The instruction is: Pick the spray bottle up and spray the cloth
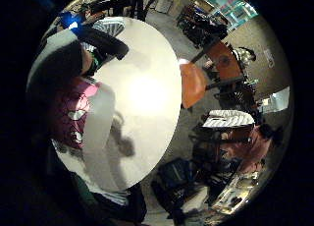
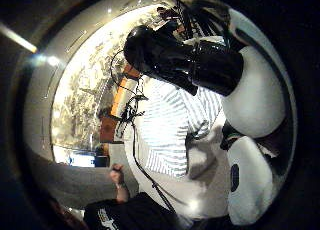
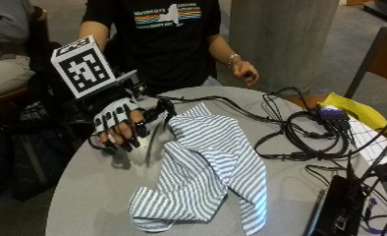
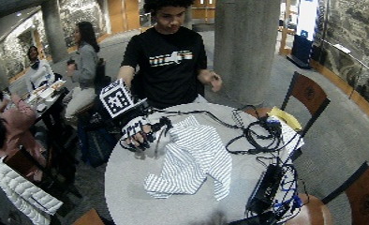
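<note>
Black cables [image 3: 298,132] coil on the round table [image 3: 89,187] (grey); yellow paper [image 3: 350,109] beside them.

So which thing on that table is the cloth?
On the round grey table, look beside the black-gloved right hand. The blue-and-white striped cloth lies crumpled mid-table, the only soft, patterned thing among black cables.

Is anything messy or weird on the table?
The striped cloth lies crumpled and twisted on the round table, not spread flat. A tangle of black cables sprawls beside it. The gloved right hand grips the spray bottle.
</note>
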Demonstrator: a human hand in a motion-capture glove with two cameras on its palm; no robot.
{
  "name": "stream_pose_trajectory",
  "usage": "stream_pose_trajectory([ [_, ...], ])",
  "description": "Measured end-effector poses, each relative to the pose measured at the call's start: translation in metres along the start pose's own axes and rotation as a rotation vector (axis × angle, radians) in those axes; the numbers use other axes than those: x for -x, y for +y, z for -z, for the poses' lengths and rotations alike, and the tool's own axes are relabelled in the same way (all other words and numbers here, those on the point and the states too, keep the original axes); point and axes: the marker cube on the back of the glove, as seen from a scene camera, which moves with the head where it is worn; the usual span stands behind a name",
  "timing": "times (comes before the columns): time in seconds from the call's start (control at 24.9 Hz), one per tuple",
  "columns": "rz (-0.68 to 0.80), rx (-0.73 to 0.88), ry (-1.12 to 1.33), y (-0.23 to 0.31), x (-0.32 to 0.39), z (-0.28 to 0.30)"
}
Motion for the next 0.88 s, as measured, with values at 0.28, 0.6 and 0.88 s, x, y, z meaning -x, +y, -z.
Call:
stream_pose_trajectory([
  [0.28,0.008,0.009,-0.008,-0.005,0.009,-0.006],
  [0.6,0.025,0.007,0.014,-0.006,0.015,-0.010],
  [0.88,0.063,-0.034,-0.356,0.007,0.052,0.001],
])
